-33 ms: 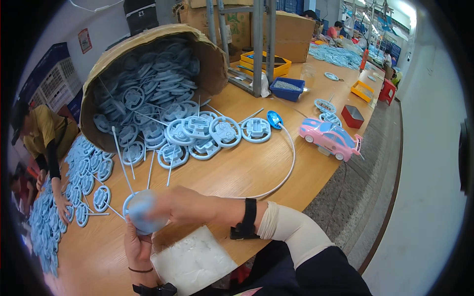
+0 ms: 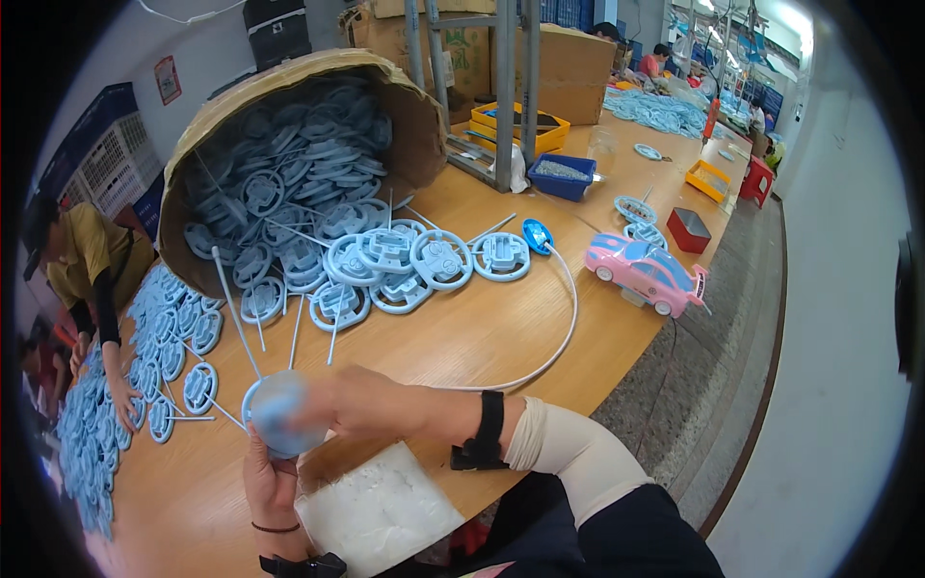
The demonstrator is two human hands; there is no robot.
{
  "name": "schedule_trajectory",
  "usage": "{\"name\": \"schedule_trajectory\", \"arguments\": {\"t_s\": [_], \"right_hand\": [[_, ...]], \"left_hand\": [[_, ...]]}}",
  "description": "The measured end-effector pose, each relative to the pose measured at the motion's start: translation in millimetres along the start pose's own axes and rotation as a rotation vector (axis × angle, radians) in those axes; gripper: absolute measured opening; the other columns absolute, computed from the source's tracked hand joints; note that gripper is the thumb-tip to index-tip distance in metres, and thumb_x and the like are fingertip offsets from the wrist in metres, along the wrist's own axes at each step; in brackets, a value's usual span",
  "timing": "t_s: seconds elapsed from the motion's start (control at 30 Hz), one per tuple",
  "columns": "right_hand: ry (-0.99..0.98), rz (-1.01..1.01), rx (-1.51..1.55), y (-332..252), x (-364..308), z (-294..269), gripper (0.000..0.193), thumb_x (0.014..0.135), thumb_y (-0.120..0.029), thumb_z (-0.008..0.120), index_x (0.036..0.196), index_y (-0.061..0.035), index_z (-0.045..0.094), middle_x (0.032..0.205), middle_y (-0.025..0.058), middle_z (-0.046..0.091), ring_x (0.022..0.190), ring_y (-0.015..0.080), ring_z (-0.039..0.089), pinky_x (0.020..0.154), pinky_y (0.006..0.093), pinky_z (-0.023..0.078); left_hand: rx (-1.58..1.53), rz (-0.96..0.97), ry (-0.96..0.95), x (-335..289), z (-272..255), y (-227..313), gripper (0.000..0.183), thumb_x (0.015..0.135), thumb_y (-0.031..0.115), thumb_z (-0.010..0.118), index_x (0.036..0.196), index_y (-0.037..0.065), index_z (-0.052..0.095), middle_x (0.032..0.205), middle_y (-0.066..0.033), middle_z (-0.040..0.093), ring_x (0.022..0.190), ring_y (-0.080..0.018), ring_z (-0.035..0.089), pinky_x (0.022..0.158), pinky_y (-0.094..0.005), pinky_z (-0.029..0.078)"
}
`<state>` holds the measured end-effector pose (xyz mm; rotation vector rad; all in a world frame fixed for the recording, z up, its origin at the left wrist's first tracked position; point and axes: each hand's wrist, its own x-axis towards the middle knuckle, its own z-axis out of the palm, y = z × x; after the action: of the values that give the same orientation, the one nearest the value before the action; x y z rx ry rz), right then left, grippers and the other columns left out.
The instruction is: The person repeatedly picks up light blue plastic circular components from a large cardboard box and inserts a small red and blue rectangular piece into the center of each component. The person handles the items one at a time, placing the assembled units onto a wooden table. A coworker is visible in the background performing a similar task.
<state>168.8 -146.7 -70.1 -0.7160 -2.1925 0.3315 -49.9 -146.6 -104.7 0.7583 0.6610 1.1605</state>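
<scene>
My left hand (image 2: pixel 270 482) is closed on a light-blue toy steering wheel (image 2: pixel 252 400), gripping its lower edge over the near left part of the table. A thin pale rod stands up from behind this wheel. My right hand (image 2: pixel 361 403) reaches across from the right to the wheel's face. A blur covers its fingers and the wheel's middle, so what they do there is hidden. Below my hands lies a white plastic-covered pad (image 2: pixel 385 506). Beyond them, several more light-blue steering wheels (image 2: pixel 441 260) spill onto the table, some with pale rods.
A large open cardboard box (image 2: pixel 419 144) lies tipped over, full of wheels. To the right stand a pink toy car (image 2: pixel 646 273), a blue bin (image 2: pixel 562 178) and a red tin (image 2: pixel 688 231). A white cable (image 2: pixel 568 328) curves across the table. At left, another person handles a wheel pile (image 2: pixel 92 443).
</scene>
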Motion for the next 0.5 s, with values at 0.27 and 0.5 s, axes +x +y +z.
{"name": "schedule_trajectory", "arguments": {"t_s": [0.27,0.5], "right_hand": [[-0.005,0.003,-0.025,-10,-5,-9,0.029,0.078,-0.009,0.056,0.104,-0.0194,0.064,0.080,0.0090,0.060,0.072,0.0293,0.060,0.058,0.0385,0.048],[-0.064,0.028,-0.013,-8,-8,-16,0.030,0.080,-0.010,0.055,0.106,-0.0223,0.063,0.077,0.0080,0.058,0.069,0.0287,0.059,0.055,0.0385,0.046]], "left_hand": [[0.071,-0.008,-0.059,-8,8,3,0.043,0.093,0.039,0.044,0.122,0.007,0.046,0.117,-0.0083,0.056,0.105,-0.0196,0.056,0.087,-0.0344,0.048],[0.098,0.025,-0.002,-2,1,8,0.042,0.093,0.037,0.045,0.121,0.006,0.046,0.115,-0.0081,0.057,0.103,-0.0211,0.057,0.084,-0.0349,0.050]]}}
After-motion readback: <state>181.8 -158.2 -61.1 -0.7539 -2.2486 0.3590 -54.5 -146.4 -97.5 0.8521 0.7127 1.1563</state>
